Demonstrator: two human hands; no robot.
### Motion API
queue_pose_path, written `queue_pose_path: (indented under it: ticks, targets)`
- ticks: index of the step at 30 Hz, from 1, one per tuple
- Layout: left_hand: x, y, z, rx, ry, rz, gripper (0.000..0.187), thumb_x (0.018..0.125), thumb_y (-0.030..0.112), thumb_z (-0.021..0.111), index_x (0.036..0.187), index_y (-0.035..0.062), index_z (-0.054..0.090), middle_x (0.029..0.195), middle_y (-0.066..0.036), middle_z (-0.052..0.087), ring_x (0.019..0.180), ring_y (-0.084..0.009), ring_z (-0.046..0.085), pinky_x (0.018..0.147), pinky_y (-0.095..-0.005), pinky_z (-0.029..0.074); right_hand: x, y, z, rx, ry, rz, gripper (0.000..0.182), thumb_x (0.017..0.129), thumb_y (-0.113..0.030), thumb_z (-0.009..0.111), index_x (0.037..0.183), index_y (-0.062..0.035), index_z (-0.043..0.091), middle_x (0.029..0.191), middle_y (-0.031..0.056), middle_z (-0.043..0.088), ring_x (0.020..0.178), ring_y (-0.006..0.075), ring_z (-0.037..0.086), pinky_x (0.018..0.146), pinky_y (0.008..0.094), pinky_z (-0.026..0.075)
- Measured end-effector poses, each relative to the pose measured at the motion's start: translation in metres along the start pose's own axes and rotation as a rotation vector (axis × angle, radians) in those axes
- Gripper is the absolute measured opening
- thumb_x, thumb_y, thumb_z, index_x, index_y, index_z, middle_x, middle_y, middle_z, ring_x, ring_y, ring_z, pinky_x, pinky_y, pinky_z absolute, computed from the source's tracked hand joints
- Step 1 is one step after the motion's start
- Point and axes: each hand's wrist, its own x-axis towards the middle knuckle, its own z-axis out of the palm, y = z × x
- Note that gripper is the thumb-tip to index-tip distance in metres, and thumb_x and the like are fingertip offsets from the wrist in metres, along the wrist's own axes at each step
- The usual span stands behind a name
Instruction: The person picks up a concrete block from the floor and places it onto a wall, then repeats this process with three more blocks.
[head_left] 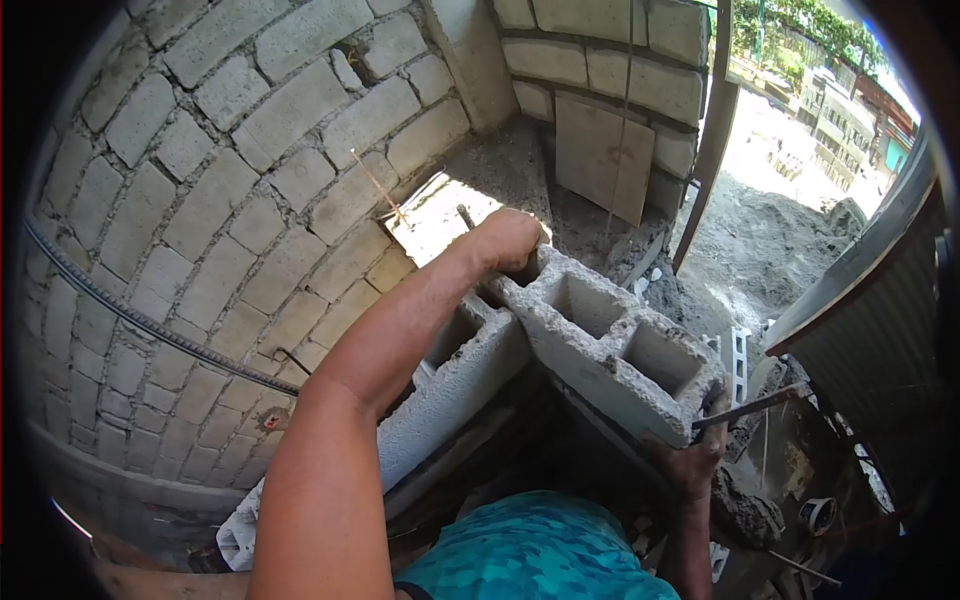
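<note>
**A:** Where was the hollow concrete block (610,345) at that point?

**B:** Centre of the frame, carried in the air and tilted, its far end up by the sunlit patch and its near end low at the right. Two open cells faced upward. It sat just above another block (455,385) already laid on the course, close to touching it along one side.

**A:** And the grip?

**B:** The left hand (508,243) was curled over the far end, fingers hooked down into a cell, closed firmly on the block. The right hand (693,462) cupped the near lower corner from beneath, also closed on the block, and seemed to pinch a trowel (750,407) against it. One hand at each end probably served to share the weight and steer the tilt.

**A:** What room was there around it?

**B:** Tight on the left: the block wall (200,200) filled the upper left, with a rebar (130,315) running across it. To the right, the open doorway (790,200) and loose sand gave more clearance. A board (603,155) leaned at the far corner.
</note>
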Motion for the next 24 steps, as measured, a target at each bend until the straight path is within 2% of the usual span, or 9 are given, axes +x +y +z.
queue_pose_path:
  ticks: [2, 6, 9, 14, 16, 20, 21, 22, 24]
  targets:
    - [-0.002, 0.001, 0.0, -0.003, -0.035, 0.014, 0.033, 0.061, -0.001, 0.059, 0.092, 0.0056, 0.068, 0.081, -0.018, 0.068, 0.086, -0.0392, 0.066, 0.074, -0.0461, 0.051, -0.002, 0.004, 0.0, -0.011, 0.01, -0.007, 0.127, 0.059, -0.048, 0.092, 0.147, 0.0139, 0.024, 0.147, 0.0279, 0.04, 0.136, 0.0361, 0.042, 0.112, 0.0429, 0.036]
    - [0.002, -0.005, 0.003, -0.141, 0.029, 0.057, 0.036, 0.061, -0.002, 0.058, 0.096, 0.0043, 0.066, 0.08, -0.02, 0.067, 0.085, -0.0393, 0.067, 0.073, -0.0458, 0.052, 0.002, 0.003, -0.001, -0.08, -0.017, -0.077, 0.125, 0.06, -0.036, 0.094, 0.147, 0.015, 0.02, 0.147, 0.0283, 0.034, 0.134, 0.0377, 0.041, 0.111, 0.045, 0.037]
    - [0.015, -0.007, 0.0, -0.044, -0.252, -0.091, 0.039, 0.061, -0.002, 0.056, 0.098, 0.0044, 0.067, 0.082, -0.021, 0.068, 0.083, -0.0385, 0.068, 0.07, -0.045, 0.052, -0.002, 0.004, -0.002, -0.138, -0.039, -0.077, 0.125, 0.059, -0.034, 0.094, 0.148, 0.0136, 0.02, 0.147, 0.0278, 0.034, 0.135, 0.0377, 0.04, 0.111, 0.0447, 0.036]
    - [0.008, -0.008, 0.003, -0.032, -0.095, -0.018, 0.038, 0.062, -0.002, 0.058, 0.097, 0.0061, 0.069, 0.087, -0.02, 0.07, 0.087, -0.0365, 0.068, 0.073, -0.0421, 0.052, -0.004, 0.003, 0.001, -0.033, -0.008, 0.0, 0.126, 0.058, -0.033, 0.095, 0.148, 0.0122, 0.02, 0.147, 0.0277, 0.034, 0.135, 0.0384, 0.039, 0.112, 0.0448, 0.036]
    - [0.017, -0.01, -0.009, -0.026, -0.263, 0.038, 0.034, 0.062, -0.002, 0.061, 0.094, 0.0058, 0.071, 0.09, -0.018, 0.071, 0.092, -0.0352, 0.069, 0.075, -0.0433, 0.053, -0.003, 0.009, -0.003, -0.128, -0.024, -0.06, 0.125, 0.058, -0.033, 0.095, 0.148, 0.0123, 0.021, 0.147, 0.0278, 0.035, 0.135, 0.0383, 0.04, 0.111, 0.0448, 0.036]
    - [0.036, -0.01, -0.035, 0.118, -0.403, 0.092, 0.03, 0.06, -0.002, 0.066, 0.09, 0.0029, 0.068, 0.081, -0.019, 0.07, 0.081, -0.0363, 0.069, 0.067, -0.0441, 0.052, -0.001, 0.004, 0.002, 0.009, 0.035, -0.008, 0.122, 0.058, -0.037, 0.094, 0.146, 0.0126, 0.025, 0.142, 0.0269, 0.041, 0.131, 0.0382, 0.045, 0.109, 0.0443, 0.038]
    - [0.035, -0.003, -0.036, 0.014, -0.442, -0.009, 0.026, 0.059, 0.0, 0.069, 0.084, 0.0008, 0.066, 0.078, -0.02, 0.069, 0.078, -0.0373, 0.069, 0.064, -0.0443, 0.052, 0.003, 0.0, 0.004, -0.029, 0.101, -0.084, 0.121, 0.059, -0.039, 0.093, 0.145, 0.0136, 0.026, 0.138, 0.0261, 0.045, 0.127, 0.0369, 0.049, 0.107, 0.043, 0.041]
    - [0.028, 0.003, -0.037, 0.074, -0.39, 0.046, 0.025, 0.06, 0.002, 0.07, 0.084, 0.0002, 0.066, 0.08, -0.021, 0.069, 0.079, -0.0375, 0.069, 0.063, -0.0438, 0.052, 0.005, -0.012, 0.001, 0.072, 0.063, 0.02, 0.12, 0.06, -0.04, 0.093, 0.144, 0.0147, 0.027, 0.137, 0.0264, 0.046, 0.126, 0.0362, 0.05, 0.105, 0.0423, 0.043]
    - [0.023, 0.0, -0.02, 0.089, -0.278, 0.064, 0.025, 0.06, 0.002, 0.068, 0.085, 0.0006, 0.066, 0.081, -0.021, 0.068, 0.081, -0.0378, 0.069, 0.065, -0.0442, 0.052, 0.002, 0.005, 0.002, 0.043, 0.034, -0.012, 0.119, 0.06, -0.041, 0.092, 0.143, 0.0157, 0.028, 0.137, 0.0275, 0.046, 0.126, 0.0362, 0.05, 0.105, 0.0432, 0.043]
